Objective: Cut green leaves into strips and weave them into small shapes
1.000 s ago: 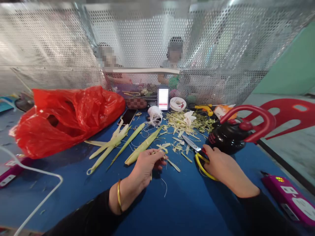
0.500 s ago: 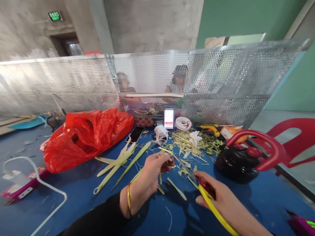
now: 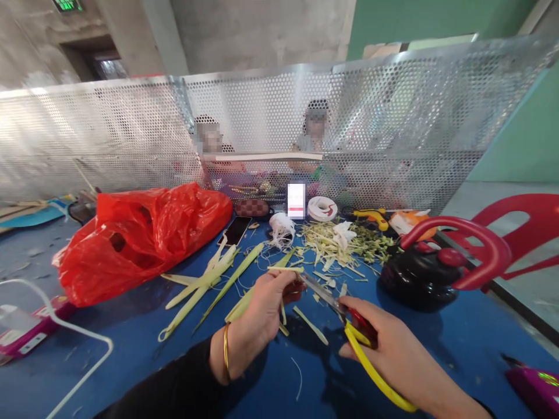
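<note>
Between the fingertips of my left hand (image 3: 269,299) is pinched a pale green leaf strip (image 3: 286,269), whose lower part is hidden by the fingers. My right hand (image 3: 384,337) grips scissors (image 3: 364,361) with yellow and red handles. Their metal blades point up and left, the tips right beside the strip at my left fingertips. Long pale green leaves (image 3: 205,279) lie on the blue table to the left of my left hand. A loose cut strip (image 3: 311,326) rests below the blades. Whether the blades touch the held strip, I cannot tell.
A red plastic bag (image 3: 144,238) fills the left side, near a phone (image 3: 234,231) and a white thread spool (image 3: 282,228). Leaf scraps (image 3: 329,244) are heaped behind my hands. A black kettle-shaped pot (image 3: 419,285) stands at right. Behind a perforated metal screen (image 3: 257,110) two people sit.
The view has tilted down slightly and turned a little right. My left hand's strip now lies flatter, and the scissors remain close to it in my right hand.
</note>
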Demonstrator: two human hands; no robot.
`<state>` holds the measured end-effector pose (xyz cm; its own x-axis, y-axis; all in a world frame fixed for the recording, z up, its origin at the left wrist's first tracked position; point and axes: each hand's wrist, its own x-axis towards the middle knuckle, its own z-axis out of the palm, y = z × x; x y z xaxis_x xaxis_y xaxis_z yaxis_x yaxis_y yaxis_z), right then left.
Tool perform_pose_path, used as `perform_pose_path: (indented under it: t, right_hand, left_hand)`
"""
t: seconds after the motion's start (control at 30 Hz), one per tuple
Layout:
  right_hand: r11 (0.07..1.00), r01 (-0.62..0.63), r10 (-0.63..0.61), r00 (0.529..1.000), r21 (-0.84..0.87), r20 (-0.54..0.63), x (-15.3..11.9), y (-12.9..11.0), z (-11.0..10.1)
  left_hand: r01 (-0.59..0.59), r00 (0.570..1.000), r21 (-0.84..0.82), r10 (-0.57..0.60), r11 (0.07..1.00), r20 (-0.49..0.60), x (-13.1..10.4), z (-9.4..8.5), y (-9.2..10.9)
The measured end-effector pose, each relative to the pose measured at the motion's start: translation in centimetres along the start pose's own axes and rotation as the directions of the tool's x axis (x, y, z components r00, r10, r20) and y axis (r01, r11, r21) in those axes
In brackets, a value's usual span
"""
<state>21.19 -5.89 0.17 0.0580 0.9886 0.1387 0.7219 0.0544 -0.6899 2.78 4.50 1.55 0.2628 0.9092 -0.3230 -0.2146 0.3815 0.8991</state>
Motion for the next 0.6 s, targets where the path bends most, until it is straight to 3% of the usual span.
perform_pose_path:
  t: [0.23,0.43,0.6]
  right_hand:
    - [0.987,-0.089,0.080,0.994,0.131,0.069,0.0,0.7,0.5]
    - [0.890,-0.253,0.209,0.966,0.380,0.152,0.0,0.4,1.5]
    - [0.899,-0.248,0.212,0.968,0.362,0.137,-0.1,0.8,2.0]
  left_hand:
    - [0.026,0.997,0.037,-0.029,0.999,0.076,-0.9,0.5,-0.1]
    - [0.035,0.996,0.036,-0.037,0.999,0.081,-0.6,0.5,-0.3]
    - [0.033,0.996,0.016,-0.034,0.999,0.085,-0.6,0.6,-0.2]
